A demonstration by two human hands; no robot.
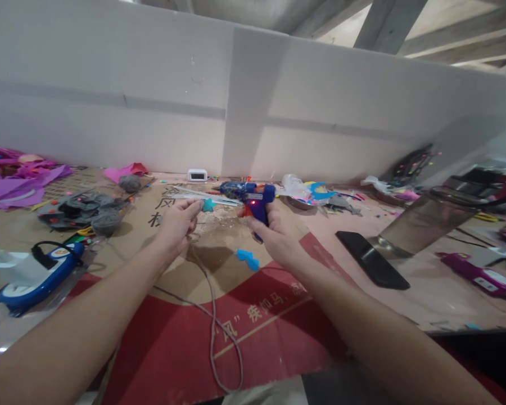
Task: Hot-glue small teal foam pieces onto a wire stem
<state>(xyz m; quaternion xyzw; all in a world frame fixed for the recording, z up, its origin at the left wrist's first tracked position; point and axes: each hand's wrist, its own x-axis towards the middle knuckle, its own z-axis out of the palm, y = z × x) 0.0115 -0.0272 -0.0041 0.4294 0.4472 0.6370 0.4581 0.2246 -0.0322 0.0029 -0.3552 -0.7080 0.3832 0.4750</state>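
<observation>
My right hand (pixel 278 236) is closed round the handle of a blue hot glue gun (pixel 253 198), whose nozzle points left and whose small red light glows. My left hand (pixel 177 222) pinches a small teal star-shaped felt piece (pixel 208 205) just in front of the nozzle. A second, light blue felt piece (pixel 248 259) lies on the cardboard (pixel 185 332) below my right hand. The gun's grey cord (pixel 213 315) trails toward me across the cardboard.
A black phone (pixel 371 259) and a clear glass (pixel 421 225) stand to the right. A purple tool (pixel 476 275) lies far right. Grey felt scraps (pixel 84 208), purple and pink felt (pixel 21 183) and a blue-white device (pixel 37 275) fill the left. A white partition wall (pixel 253 112) backs the table.
</observation>
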